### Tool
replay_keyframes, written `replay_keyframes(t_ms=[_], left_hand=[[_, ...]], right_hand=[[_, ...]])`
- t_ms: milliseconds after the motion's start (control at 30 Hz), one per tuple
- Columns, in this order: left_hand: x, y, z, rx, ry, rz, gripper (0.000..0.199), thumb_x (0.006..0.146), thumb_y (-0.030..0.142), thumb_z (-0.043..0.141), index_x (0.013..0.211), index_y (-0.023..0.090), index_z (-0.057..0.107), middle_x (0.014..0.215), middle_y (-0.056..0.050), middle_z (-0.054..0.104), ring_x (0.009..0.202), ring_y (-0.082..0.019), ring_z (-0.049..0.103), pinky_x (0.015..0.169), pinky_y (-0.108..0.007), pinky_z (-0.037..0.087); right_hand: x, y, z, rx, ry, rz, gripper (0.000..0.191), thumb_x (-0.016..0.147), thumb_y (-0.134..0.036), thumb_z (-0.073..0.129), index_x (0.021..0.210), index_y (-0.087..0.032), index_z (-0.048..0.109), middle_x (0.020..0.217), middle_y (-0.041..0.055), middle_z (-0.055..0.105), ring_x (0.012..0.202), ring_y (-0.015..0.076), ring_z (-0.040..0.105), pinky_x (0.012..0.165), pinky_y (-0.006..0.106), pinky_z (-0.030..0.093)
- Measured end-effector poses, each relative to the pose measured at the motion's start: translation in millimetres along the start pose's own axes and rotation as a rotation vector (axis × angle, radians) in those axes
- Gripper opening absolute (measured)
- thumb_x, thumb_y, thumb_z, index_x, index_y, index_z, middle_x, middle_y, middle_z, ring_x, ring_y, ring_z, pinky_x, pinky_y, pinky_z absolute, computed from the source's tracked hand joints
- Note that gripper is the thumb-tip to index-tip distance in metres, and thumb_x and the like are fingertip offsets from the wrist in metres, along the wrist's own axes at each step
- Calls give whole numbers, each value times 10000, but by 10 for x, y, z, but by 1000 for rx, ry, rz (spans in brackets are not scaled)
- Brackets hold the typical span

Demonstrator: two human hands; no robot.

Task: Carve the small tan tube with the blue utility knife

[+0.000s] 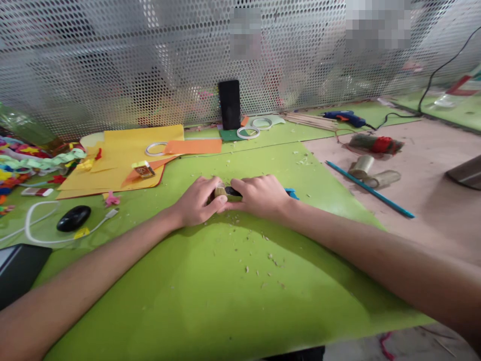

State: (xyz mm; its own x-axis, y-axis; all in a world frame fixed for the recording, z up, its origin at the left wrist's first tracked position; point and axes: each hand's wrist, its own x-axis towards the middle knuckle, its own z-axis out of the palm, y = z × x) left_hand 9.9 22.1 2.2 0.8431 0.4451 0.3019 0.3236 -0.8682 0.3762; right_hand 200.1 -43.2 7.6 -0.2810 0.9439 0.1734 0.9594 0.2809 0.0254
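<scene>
My left hand (pixel 199 201) is closed round a short, pale piece of bamboo (pixel 220 191), its fingers hiding much of it. Close against it, my right hand (pixel 261 195) grips what looks like a utility knife (pixel 233 192), dark at the front with a blue end (pixel 292 193) sticking out past the palm. The knife's tip meets or nearly meets the bamboo; the exact contact is hidden. Small wood shavings (pixel 270 257) lie scattered on the green tabletop (pixel 195 291) below both hands.
To the right are cut bamboo pieces (pixel 383 179), a blue stick (pixel 370 189), a red-wrapped roll (pixel 379 144) and a blue glue gun (pixel 347 119). A phone (pixel 229 104) leans on the perforated metal screen (pixel 180 65). Left are yellow papers (pixel 143 135) and a black mouse (pixel 74 218).
</scene>
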Motion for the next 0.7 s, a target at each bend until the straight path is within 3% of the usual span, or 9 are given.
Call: replay_keyframes(t_ms=[100, 200, 333, 500, 700], left_hand=[[-4, -18, 19, -11, 6, -25, 243, 932, 405, 373, 857, 185, 443, 704, -7, 543, 673, -170, 490, 691, -328, 400], [-24, -33, 29, -61, 16, -60, 247, 924, 386, 403, 1028, 171, 464, 801, -23, 563, 710, -161, 508, 686, -314, 421], [-51, -46, 40, -115, 34, -105, 338, 933, 335, 398, 1222, 162, 377, 865, -34, 557, 729, -149, 520, 685, -297, 440], [-56, -55, 65, -48, 69, -71, 316, 931, 297, 397, 1217, 163, 391, 1017, -84, 557, 848, -179, 533, 751, -330, 457], [-61, -83, 90, -56, 93, -47, 339, 924, 265, 379, 1243, 152, 365, 971, -75, 542, 779, -165, 512, 722, -333, 452]], right_hand=[[-3, -14, -15, -7, 13, 6, 759, 827, -794, 131, 956, -189, 570, 794, 56, 692, 593, 176, 594, 491, 285, 146], [-1, -23, -42, 1, 17, -2, 770, 808, -813, 136, 990, -188, 546, 800, 57, 683, 587, 179, 586, 483, 284, 149], [-7, -30, -67, 29, 5, -6, 778, 797, -824, 150, 1034, -176, 511, 819, 63, 668, 580, 174, 564, 477, 281, 168], [-40, -42, -81, 45, 7, 1, 738, 842, -774, 147, 1097, -165, 477, 899, 75, 655, 612, 174, 563, 474, 291, 182], [-53, -44, -94, 34, 14, -19, 675, 883, -718, 145, 1128, -173, 458, 943, 83, 646, 647, 180, 574, 476, 296, 190]])
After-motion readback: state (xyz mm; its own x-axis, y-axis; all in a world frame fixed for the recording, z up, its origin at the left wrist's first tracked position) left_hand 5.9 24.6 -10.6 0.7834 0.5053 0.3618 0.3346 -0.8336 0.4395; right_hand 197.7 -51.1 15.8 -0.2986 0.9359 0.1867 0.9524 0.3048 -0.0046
